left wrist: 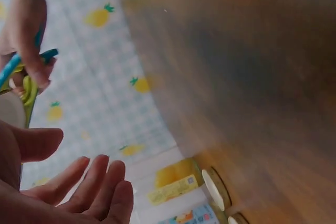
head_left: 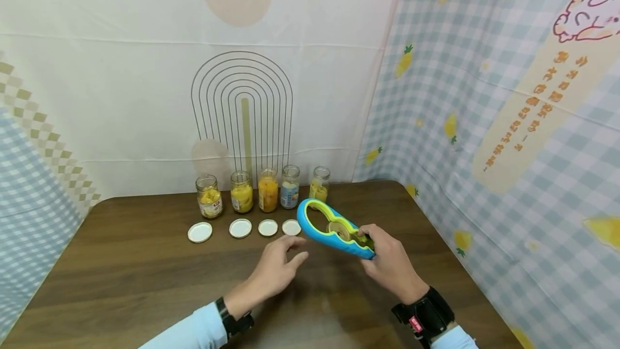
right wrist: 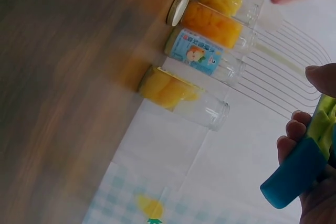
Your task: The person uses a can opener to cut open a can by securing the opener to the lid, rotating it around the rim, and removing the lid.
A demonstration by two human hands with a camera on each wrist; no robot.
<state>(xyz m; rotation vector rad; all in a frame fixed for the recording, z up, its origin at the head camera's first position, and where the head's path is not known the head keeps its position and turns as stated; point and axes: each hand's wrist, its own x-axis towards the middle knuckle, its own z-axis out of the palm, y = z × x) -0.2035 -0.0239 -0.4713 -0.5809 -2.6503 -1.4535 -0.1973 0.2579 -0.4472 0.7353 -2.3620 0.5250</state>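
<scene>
My right hand (head_left: 393,263) grips the handle end of a blue and green jar opener (head_left: 334,238), raised above the table. A gold lid (head_left: 340,229) sits between the opener's arms; its pale underside shows in the left wrist view. To the left of the opener, my left hand (head_left: 276,268) hovers with fingers relaxed and nothing in them. Behind the opener stands an uncapped jar of yellow fruit (head_left: 320,183), partly covered by it in the head view. In the right wrist view this jar (right wrist: 170,90) stands upright with its mouth bare.
More uncapped fruit jars stand in a row along the table's back edge, among them an orange-filled jar (head_left: 268,192) and a blue-labelled jar (head_left: 290,190). Several lids lie white side up before them, such as the leftmost lid (head_left: 200,232). Cloth hangs behind and beside the table.
</scene>
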